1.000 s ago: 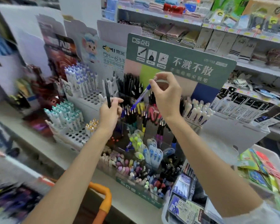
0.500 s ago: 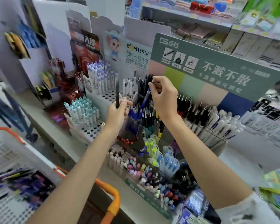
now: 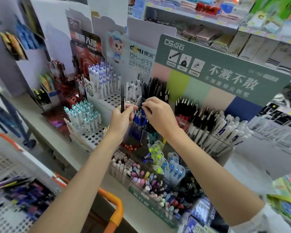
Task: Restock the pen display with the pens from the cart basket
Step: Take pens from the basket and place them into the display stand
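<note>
Black pen (image 3: 122, 98) upright in closed left hand (image 3: 121, 119). Right hand (image 3: 158, 113) pinched over blue pens (image 3: 139, 117) in pen display (image 3: 158, 138) compartment; grasp contents unclear. More pens in cart basket (image 3: 10, 167), lower left.

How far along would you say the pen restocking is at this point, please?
Done: the blue pens' compartment looks well filled. In hand: the left hand holds a dark pen upright; the right hand pinches at the blue pens' tops. Left: many pens remain in the cart basket.
</note>
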`<state>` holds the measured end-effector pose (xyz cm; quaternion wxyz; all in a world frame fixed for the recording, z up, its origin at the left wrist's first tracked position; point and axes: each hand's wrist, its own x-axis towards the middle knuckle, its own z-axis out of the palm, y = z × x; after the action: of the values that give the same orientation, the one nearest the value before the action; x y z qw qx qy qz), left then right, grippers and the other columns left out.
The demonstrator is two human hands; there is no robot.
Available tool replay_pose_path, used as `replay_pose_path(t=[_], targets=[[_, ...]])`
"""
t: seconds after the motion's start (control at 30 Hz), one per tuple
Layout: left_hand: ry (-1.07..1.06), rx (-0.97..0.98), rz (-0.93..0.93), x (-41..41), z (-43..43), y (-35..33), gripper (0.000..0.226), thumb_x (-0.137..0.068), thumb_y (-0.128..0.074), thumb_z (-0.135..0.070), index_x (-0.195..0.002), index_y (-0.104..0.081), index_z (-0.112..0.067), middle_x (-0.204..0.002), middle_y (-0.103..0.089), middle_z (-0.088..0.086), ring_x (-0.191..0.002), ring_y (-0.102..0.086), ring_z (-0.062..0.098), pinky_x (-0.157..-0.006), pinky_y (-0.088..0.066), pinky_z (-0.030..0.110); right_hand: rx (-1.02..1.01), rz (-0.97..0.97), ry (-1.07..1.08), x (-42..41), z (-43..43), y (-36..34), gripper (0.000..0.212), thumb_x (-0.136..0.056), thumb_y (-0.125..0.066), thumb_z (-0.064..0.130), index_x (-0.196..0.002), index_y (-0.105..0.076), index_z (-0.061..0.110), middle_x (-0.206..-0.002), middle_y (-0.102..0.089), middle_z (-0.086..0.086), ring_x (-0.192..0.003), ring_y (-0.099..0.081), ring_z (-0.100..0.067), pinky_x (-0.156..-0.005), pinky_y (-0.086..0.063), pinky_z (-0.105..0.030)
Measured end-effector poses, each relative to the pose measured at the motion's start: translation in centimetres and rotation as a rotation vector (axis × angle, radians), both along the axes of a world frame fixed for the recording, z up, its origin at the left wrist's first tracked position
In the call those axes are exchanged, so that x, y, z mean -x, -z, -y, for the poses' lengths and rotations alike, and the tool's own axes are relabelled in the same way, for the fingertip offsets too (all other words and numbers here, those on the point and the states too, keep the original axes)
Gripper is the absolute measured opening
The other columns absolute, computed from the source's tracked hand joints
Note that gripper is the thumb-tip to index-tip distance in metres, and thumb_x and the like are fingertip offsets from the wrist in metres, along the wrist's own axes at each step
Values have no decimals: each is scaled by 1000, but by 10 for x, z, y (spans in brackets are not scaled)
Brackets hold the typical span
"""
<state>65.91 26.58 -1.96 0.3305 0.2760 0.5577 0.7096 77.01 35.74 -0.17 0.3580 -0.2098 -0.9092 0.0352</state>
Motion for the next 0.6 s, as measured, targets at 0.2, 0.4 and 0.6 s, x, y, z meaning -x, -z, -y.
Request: replay_pose_path(t=[0.2,0.4,0.6], targets=[[96,-40,168,4,5,7,25,-87,-29,4,-85,-53,-5,-56,-43,2,-41,-28,8,-37,-20,19,180,129,100,3,4,0,22,-95,-58,8,-108,-75,3,-102,-66,-10,-90,-63,-28,-74,-54,-43],[148,-68,175,2,8,9,27,-86,-29,3,-74,-48,-10,-61,-47,3,-49,-38,12,-44,-32,20,288,364,178,0,8,-14,34,-97,-49,13,-125,-68,13,-107,-73,-7,-72,-59,-23,-52,-39,-26],[156,-65,125,-5,6,5,25,-87,-33,1,-77,-53,-10,-63,-50,2,-55,-41,14,-50,-33,25,241,404,174,-6,8,-6,28,-97,-57,21,-117,-72,8,-92,-75,-9,-78,-69,-25,-65,-57,-35]])
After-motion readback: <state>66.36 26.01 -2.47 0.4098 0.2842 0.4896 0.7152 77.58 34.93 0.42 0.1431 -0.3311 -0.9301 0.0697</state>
